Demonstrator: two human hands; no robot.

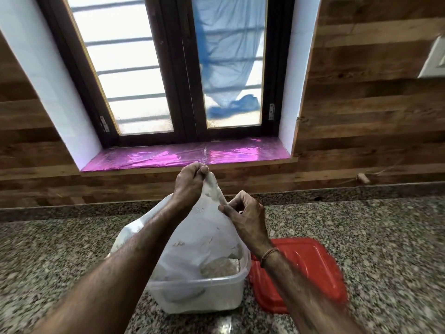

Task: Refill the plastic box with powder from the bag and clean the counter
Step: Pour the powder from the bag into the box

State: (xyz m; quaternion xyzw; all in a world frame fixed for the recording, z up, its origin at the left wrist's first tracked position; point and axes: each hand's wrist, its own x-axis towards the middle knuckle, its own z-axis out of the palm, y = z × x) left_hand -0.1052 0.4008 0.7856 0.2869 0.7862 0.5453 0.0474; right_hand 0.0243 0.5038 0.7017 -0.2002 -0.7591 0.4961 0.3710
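We see a clear plastic box (197, 292) standing on the speckled granite worktop (385, 237), near its front edge and about midway along what shows of it. Inside the box there is pale, beige powder (219, 267) heaped toward the right wall, and a whitish rounded shape lies low against the front wall — we cannot tell what it is. A white plastic bag (204, 227) hangs upside down over the box, its lower part sunk inside the box walls, with powder clinging to its inner surface. The left hand (190, 184) is closed in a fist on the topmost bunched corner of the bag, holding it up. The right hand (243, 213) pinches the bag's right side lower down, thumb against curled fingers. A thin thread band sits on the right wrist. Just beside the box on its right, a red lid (310, 268) lies flat on the worktop, touching or nearly touching the box — the right forearm crosses over it.
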